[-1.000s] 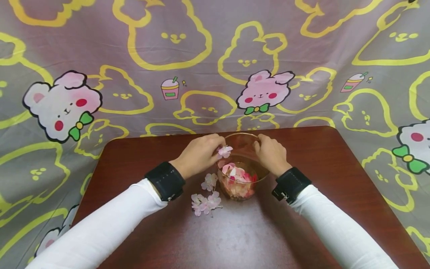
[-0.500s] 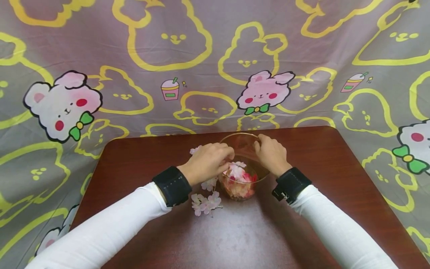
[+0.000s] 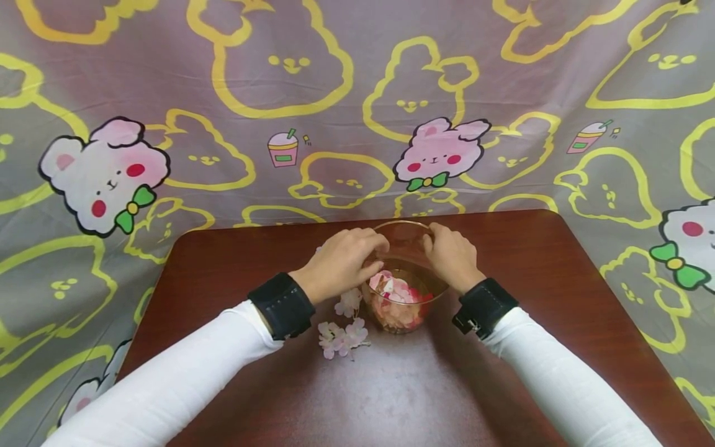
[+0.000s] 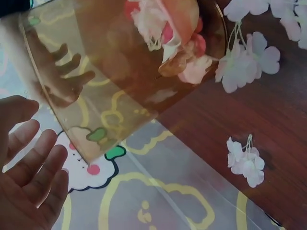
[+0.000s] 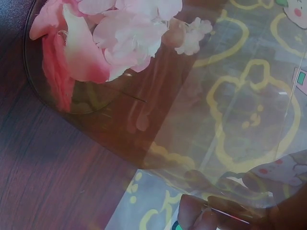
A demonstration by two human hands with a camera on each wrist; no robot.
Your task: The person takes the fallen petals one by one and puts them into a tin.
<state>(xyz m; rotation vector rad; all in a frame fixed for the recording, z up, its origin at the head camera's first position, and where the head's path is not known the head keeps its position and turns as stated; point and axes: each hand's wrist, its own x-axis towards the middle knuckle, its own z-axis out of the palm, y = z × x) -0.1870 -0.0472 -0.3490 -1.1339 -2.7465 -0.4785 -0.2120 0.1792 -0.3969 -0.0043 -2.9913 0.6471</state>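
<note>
While the left hand (image 3: 342, 261) hovers open-fingered and empty at the glass bowl's (image 3: 403, 310) left rim, loose blossoms (image 3: 342, 335) lie just below it on the worktop (image 3: 503, 347); the right hand (image 3: 451, 256) pinches the far rim.

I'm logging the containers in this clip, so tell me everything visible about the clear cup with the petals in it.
The clear cup is a see-through, amber-tinted tumbler, glass or plastic by its look, with a thin round rim. It stands upright on the dark red-brown table, near its far middle. Pink, white and red petals fill its lower part. The right hand holds its rim on the right; the left hand is at its left side, with straight fingers beside the wall in the left wrist view. Loose blossoms lie beside its base.
</note>
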